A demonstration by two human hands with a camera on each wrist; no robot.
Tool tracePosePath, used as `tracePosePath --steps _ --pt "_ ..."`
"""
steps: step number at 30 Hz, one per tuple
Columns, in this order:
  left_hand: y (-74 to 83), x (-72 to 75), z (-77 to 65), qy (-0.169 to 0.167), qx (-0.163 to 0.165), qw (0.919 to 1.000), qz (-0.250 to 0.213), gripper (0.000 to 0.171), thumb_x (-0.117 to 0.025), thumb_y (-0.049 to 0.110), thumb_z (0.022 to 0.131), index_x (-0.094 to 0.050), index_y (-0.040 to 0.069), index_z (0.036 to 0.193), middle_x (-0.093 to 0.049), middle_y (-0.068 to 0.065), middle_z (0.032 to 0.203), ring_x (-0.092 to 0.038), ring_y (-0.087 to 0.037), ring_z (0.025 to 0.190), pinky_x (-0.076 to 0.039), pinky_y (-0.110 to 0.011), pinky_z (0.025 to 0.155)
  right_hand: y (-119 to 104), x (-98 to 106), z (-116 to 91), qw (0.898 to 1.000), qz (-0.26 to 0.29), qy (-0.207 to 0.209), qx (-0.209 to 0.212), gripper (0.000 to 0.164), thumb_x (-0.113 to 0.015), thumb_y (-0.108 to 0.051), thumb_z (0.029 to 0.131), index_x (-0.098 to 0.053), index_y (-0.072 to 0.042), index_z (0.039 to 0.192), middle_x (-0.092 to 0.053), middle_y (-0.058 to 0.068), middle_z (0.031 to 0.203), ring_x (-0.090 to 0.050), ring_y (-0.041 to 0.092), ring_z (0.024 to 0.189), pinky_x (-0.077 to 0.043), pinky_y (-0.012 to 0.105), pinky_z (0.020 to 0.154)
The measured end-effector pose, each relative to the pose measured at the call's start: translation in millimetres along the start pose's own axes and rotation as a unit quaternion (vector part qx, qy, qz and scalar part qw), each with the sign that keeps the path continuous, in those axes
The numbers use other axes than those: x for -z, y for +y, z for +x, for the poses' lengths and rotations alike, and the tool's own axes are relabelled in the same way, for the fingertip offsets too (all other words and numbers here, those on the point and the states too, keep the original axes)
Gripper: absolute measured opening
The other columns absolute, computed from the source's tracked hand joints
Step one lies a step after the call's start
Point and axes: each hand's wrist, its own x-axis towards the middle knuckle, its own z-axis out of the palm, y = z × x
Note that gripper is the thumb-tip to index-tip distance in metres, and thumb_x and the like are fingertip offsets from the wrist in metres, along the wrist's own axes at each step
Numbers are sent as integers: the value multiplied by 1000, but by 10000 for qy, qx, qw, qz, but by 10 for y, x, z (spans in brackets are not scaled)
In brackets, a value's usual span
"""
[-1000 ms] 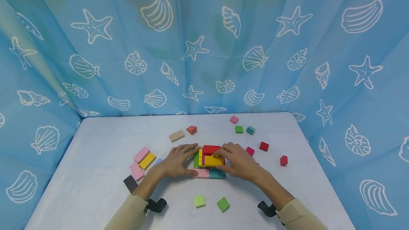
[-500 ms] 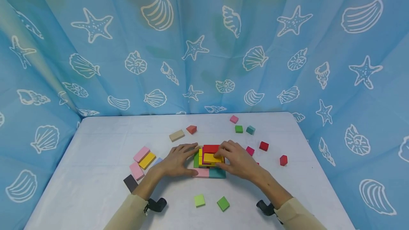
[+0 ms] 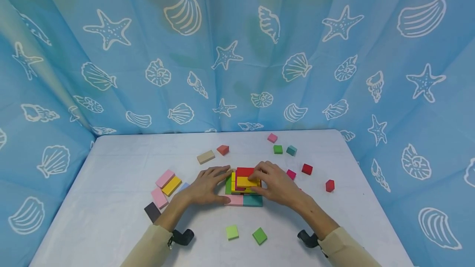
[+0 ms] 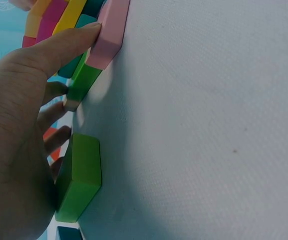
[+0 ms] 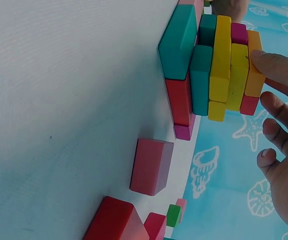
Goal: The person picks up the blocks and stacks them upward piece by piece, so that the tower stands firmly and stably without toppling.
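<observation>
A layered stack of coloured wooden blocks stands mid-table, with a pink block (image 3: 234,200) and a teal block (image 3: 252,201) along its near bottom edge. On top, a yellow-orange block (image 3: 245,182) lies beside a red block (image 3: 245,172). My right hand (image 3: 276,182) pinches the yellow-orange block; its thumb presses the near face in the right wrist view, the other fingers loosely bent. At the stack's left side rests my left hand (image 3: 204,186), thumb extended onto the pink block, fingertips by the far corner. A loose green block (image 4: 86,162) sits beneath the left palm, hidden from the head view.
Pink blocks (image 3: 159,198), a yellow block (image 3: 171,186) and a black block (image 3: 152,212) lie left. Two green blocks (image 3: 259,236) are in front. Behind are a beige block (image 3: 205,157) and several small ones. Red blocks (image 3: 330,186) lie right.
My right hand has shifted slightly away from the body, and the yellow-orange block has slid nearer the red block with it. The left hand has stayed in place.
</observation>
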Motion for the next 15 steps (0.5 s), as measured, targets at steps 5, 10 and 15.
tracePosePath --steps 5,10,15 --pt "-6 1 -2 16 -50 10000 -26 92 -74 55 84 -32 25 159 -26 -3 166 -24 -34 150 -21 -64 117 16 8 -6 9998 128 -102 -127 35 -84 -34 83 -72 -27 115 -60 -9 112 -54 7 108 -54 29 92" --pt "-17 2 -1 6 -67 10000 19 92 -73 56 84 -31 25 159 -26 -2 166 -24 -34 149 -21 -63 117 49 153 -25 9914 765 -442 -961 42 -83 -35 84 -67 -30 123 -60 -6 118 -56 14 114 -56 35 92" --pt "-18 -2 5 19 -58 10000 60 92 -73 56 83 -31 26 159 -25 -1 166 -24 -33 149 -22 -62 117 317 366 -129 9675 1477 -1000 -1793 44 -82 -26 84 -66 -23 125 -64 4 114 -60 20 102 -59 30 79"
